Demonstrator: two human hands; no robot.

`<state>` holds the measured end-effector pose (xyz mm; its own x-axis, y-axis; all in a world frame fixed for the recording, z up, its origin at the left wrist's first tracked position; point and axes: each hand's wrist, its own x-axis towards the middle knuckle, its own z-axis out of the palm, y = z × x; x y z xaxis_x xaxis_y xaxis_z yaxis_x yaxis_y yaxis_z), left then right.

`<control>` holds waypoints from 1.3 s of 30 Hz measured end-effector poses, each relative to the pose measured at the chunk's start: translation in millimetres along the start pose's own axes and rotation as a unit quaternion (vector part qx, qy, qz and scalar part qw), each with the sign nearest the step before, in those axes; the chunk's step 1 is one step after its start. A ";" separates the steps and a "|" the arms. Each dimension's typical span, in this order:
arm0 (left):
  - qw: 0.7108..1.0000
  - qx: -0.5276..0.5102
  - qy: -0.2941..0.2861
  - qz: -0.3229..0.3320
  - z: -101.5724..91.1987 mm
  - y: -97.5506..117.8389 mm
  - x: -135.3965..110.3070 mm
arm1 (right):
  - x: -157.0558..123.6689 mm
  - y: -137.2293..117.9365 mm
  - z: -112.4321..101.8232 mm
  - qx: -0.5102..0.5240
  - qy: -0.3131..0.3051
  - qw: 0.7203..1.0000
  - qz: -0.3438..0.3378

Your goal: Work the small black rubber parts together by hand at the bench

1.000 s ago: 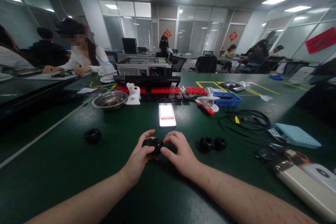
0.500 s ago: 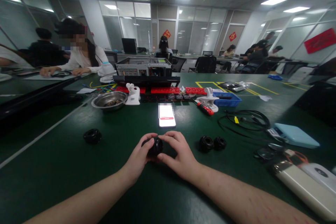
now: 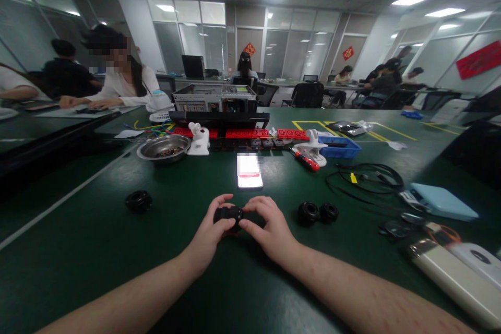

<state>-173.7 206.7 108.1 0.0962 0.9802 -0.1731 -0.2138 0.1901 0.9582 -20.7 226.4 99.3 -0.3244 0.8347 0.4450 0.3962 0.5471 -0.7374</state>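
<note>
In front of me, close above the table, a glossy black wheel-like part (image 3: 228,213) is between my hands. My left hand (image 3: 209,232) is closed round its left side, thumb on the near face and fingers behind. Thumb and fingertips of my right hand (image 3: 270,224) pinch its right edge. A similar black ring-shaped part (image 3: 138,201) lies on the table to the left. To the right of my hands, a larger black ring-shaped part (image 3: 308,213) sits beside a smaller black ring-shaped part (image 3: 329,212). Their exact kind is unclear.
Ahead lie a lit phone (image 3: 249,171), a metal bowl (image 3: 164,148), a red-handled screwdriver (image 3: 307,160) and a blue tray (image 3: 340,148). Black cables (image 3: 368,177) and a light-blue box (image 3: 442,201) are at right. A co-worker (image 3: 121,73) sits at far left.
The black part has turned between my hands, so more of its side shows now. My left thumb has moved down and to the right, and my left fingers have lifted slightly.
</note>
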 end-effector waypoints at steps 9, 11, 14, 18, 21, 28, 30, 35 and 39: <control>0.999 0.017 -0.019 -0.036 -0.2 0.4 6.8 | -4.7 -8.9 -4.0 -0.018 -0.007 0.998 -0.056; 0.999 0.021 -0.017 -0.035 0.6 1.7 5.6 | -4.6 -8.3 -3.1 -0.003 -0.001 0.999 -0.039; 0.999 0.035 -0.003 -0.034 2.7 3.2 2.9 | -2.9 -4.2 -1.7 0.004 0.009 1.000 0.018; 0.999 0.043 0.016 -0.020 3.5 2.7 1.3 | 0.2 1.9 -0.3 -0.013 -0.029 0.997 0.067; 0.999 0.035 0.001 0.007 1.5 0.5 1.4 | 1.4 3.4 0.9 -0.016 -0.039 0.995 0.094; 1.000 0.001 -0.024 0.016 -3.2 -5.4 1.8 | -0.8 -3.7 -1.2 -0.013 -0.028 0.999 0.033; 0.999 -0.002 -0.035 0.021 -3.3 -5.1 1.9 | -3.8 -7.5 -2.4 -0.008 -0.028 1.000 -0.003; 0.999 0.021 -0.029 -0.018 -0.6 1.2 2.5 | -9.3 -14.4 -2.3 -0.012 -0.063 0.997 -0.042; 0.999 0.032 -0.005 -0.013 0.1 1.6 3.1 | -8.2 -10.9 0.7 0.014 -0.051 0.998 0.034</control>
<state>-173.6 210.1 109.1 0.1099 0.9742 -0.1972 -0.1487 0.2123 0.9658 -23.0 213.5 103.3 -0.3831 0.8587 0.3403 0.3969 0.4857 -0.7788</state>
